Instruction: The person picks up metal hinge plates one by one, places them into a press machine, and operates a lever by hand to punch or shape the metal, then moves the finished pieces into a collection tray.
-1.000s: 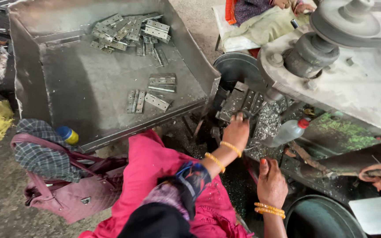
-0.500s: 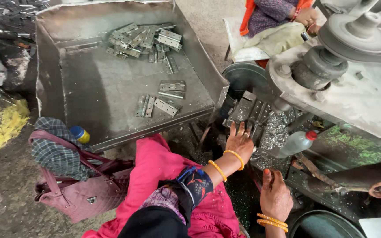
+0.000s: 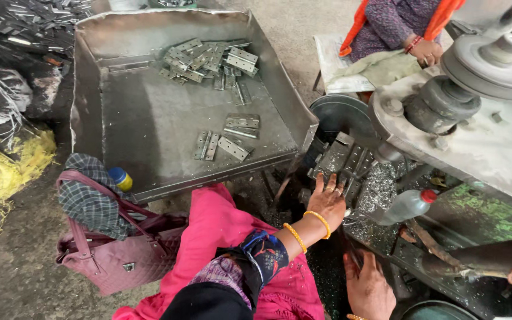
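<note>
fingers of left hand (image 3: 329,200) spread on hinge stack (image 3: 342,163), moved up since earlier.

Just ahead of the left hand (image 3: 329,201), two hinges (image 3: 345,163) rest on the machine. Up and left of it, four loose hinges (image 3: 227,137) sit apart from one heap (image 3: 208,62). One plastic bottle (image 3: 409,205) lies beside it; one pink handbag (image 3: 120,252) stands well left.
</note>
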